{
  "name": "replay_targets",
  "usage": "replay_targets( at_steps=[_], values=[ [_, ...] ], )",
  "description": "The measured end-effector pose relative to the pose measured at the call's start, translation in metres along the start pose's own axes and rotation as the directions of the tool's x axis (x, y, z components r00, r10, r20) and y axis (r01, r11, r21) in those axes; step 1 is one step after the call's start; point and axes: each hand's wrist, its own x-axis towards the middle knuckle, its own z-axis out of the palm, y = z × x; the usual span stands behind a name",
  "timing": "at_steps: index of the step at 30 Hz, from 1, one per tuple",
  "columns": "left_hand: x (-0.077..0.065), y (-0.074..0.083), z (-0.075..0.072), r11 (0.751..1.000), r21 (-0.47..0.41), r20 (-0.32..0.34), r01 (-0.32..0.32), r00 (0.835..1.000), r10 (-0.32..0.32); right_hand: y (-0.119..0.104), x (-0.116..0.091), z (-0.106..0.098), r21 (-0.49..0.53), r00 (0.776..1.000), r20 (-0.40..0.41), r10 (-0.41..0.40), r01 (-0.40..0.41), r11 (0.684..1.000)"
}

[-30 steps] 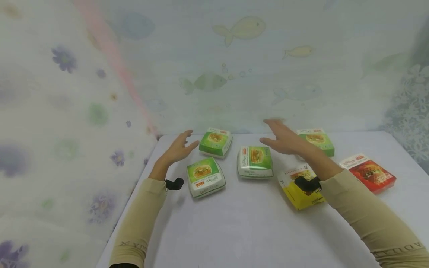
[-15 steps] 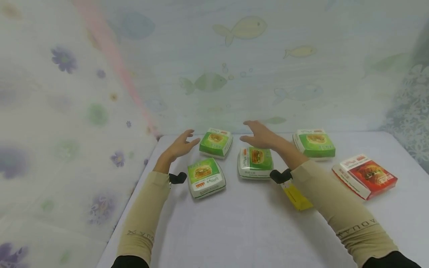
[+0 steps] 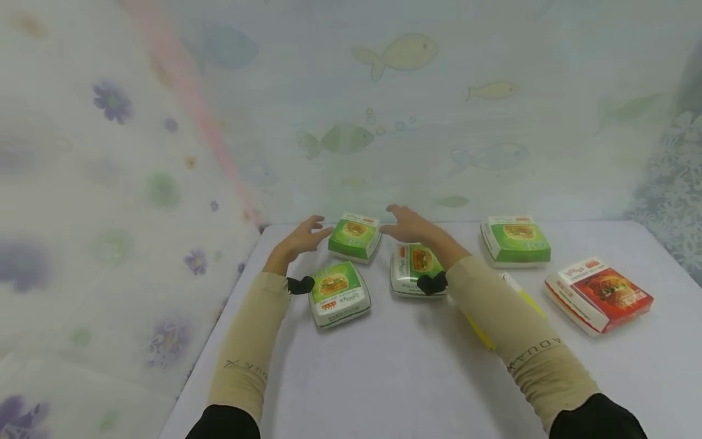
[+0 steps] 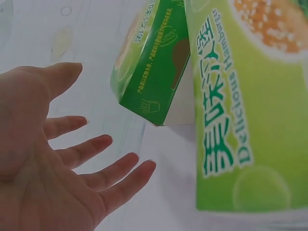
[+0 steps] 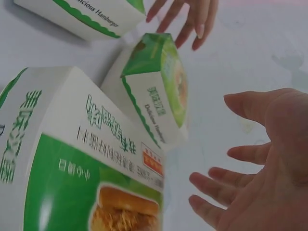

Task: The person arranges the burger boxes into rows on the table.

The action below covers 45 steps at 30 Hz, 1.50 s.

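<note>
At the back left of the table, a green and white hamburger box stands between my two hands. My left hand is at its left side, fingers spread and apart from the box in the left wrist view. To its right is my right hand, fingers extended and holding nothing. Below the right hand sits another green hamburger box, partly covered by the wrist. A third green hamburger box lies nearest the left wrist. In the right wrist view the back-left box shows with the left hand beyond it.
Towards the right stand a further green hamburger box and a red burger box. A yellow box is mostly hidden under the right forearm. The white-covered table meets a fish-patterned curtain at the back.
My right hand has moved left from near the back-right green box to the right side of the back-left one. The left hand has shifted slightly right. The boxes stay in place.
</note>
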Motion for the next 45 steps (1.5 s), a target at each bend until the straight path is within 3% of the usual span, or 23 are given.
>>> replay_targets(
  at_steps=[7, 16, 20, 27, 32, 38, 45],
  values=[
    [0.006, -0.001, 0.003, 0.994, -0.090, 0.038, 0.061, 0.998, -0.058, -0.001, 0.024, 0.013, 0.075, 0.995, 0.052, 0.090, -0.094, 0.993],
    [0.010, 0.002, 0.005, 0.984, -0.140, 0.111, 0.113, 0.989, -0.097, -0.001, 0.047, 0.021, 0.034, 0.974, 0.114, 0.197, -0.202, 0.979],
    [0.010, 0.003, 0.007, 0.981, -0.151, 0.134, 0.123, 0.986, -0.103, 0.002, 0.053, 0.025, 0.029, 0.975, 0.105, 0.198, -0.202, 0.979],
    [0.010, 0.008, 0.009, 0.974, -0.191, 0.157, 0.120, 0.984, -0.090, -0.003, 0.051, 0.030, -0.050, 0.990, 0.075, 0.120, -0.117, 0.992],
    [0.010, 0.012, 0.010, 0.972, -0.210, 0.141, 0.107, 0.987, -0.078, -0.006, 0.045, 0.031, -0.134, 0.991, 0.067, 0.119, -0.109, 0.985],
    [0.018, 0.012, 0.011, 0.978, -0.196, 0.115, 0.068, 0.992, -0.045, -0.008, 0.040, 0.031, -0.156, 0.989, 0.054, 0.135, -0.125, 0.980],
    [0.023, 0.013, 0.010, 0.977, -0.186, 0.045, 0.102, 0.994, -0.096, -0.005, 0.041, 0.028, -0.181, 0.989, 0.055, 0.137, -0.125, 0.975]
  ],
)
